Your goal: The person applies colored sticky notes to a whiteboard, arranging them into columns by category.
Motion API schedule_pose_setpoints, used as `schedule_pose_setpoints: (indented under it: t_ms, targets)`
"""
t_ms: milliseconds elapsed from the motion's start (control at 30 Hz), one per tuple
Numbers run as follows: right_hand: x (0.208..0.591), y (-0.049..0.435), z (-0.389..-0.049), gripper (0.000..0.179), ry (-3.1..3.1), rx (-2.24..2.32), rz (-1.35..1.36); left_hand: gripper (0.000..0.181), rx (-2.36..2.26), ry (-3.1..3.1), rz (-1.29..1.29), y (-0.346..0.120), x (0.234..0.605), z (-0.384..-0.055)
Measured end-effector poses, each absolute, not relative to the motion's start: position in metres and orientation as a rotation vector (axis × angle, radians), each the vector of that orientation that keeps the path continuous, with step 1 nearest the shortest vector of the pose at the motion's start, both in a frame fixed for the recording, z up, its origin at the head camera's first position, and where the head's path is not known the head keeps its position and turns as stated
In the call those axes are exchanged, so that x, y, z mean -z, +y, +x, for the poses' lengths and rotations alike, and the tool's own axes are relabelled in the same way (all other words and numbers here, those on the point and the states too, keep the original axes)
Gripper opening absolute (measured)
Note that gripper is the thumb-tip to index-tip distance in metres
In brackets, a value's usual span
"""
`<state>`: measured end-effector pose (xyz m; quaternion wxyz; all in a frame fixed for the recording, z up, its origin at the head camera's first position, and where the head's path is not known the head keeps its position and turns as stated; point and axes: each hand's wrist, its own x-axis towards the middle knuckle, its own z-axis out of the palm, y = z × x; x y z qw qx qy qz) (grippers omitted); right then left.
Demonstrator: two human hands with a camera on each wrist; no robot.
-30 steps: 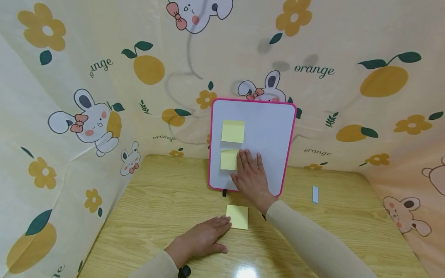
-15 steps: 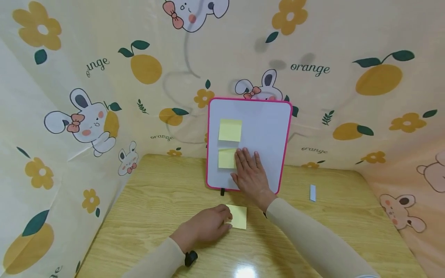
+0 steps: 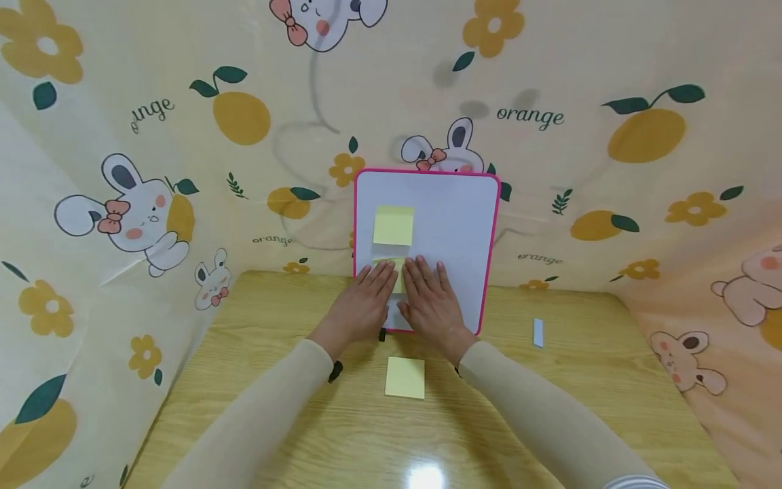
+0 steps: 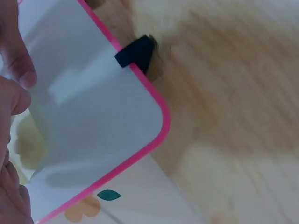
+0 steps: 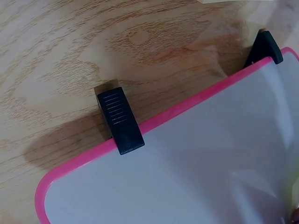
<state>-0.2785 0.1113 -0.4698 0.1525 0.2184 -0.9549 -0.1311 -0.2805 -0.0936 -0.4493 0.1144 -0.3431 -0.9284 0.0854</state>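
A whiteboard (image 3: 452,224) with a pink frame stands upright at the back of the table, held at its lower edge by black clips (image 5: 120,120). One yellow sticky note (image 3: 394,225) is stuck on its upper left. Below it, a second sticky note (image 3: 398,277) lies partly hidden under both hands. My left hand (image 3: 360,305) rests with straight fingers on that note's left side. My right hand (image 3: 435,305) lies flat along its right side, fingers extended onto the board. In the left wrist view, left fingers (image 4: 11,98) show at the left edge.
A yellow sticky pad (image 3: 405,377) lies on the wooden table (image 3: 293,435) in front of the board. A small pale-blue strip (image 3: 538,333) lies to the right. Patterned cloth (image 3: 537,68) surrounds the table at the back and sides.
My left hand has left the sticky pad on the table and moved up to the lower note on the board. My right hand stays on the board. The head view has shifted slightly.
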Motion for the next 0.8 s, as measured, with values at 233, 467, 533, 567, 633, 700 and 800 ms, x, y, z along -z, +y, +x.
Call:
schedule_pose_setpoints:
  t_ms: [233,467,533,567,633,700,800]
  targets:
    - [0.468,0.111,-0.277,0.078,-2.742,0.421,0.615,0.076,-0.386,-2.698,-1.026,-0.087,0.446,-0.293]
    - [0.467,0.110,-0.276,0.081,-2.738,0.435,0.595,0.071,-0.375,-2.716,-1.048,-0.100,0.441,-0.296]
    - [0.467,0.110,-0.276,0.081,-2.735,0.433,0.598,0.069,-0.353,-2.732,-1.031,-0.109,0.441,-0.296]
    - [0.466,0.110,-0.276,0.081,-2.734,0.431,0.601,0.069,-0.348,-2.735,-1.019,-0.115,0.442,-0.296]
    - [0.466,0.109,-0.275,0.081,-2.734,0.434,0.605,0.067,-0.347,-2.725,-1.006,-0.125,0.444,-0.296]
    - [0.465,0.109,-0.275,0.081,-2.731,0.434,0.606,0.065,-0.348,-2.708,-1.013,-0.131,0.446,-0.296]
    - [0.463,0.106,-0.276,0.079,-2.716,0.427,0.617,0.064,-0.328,-2.671,-1.051,-0.134,0.447,-0.297]
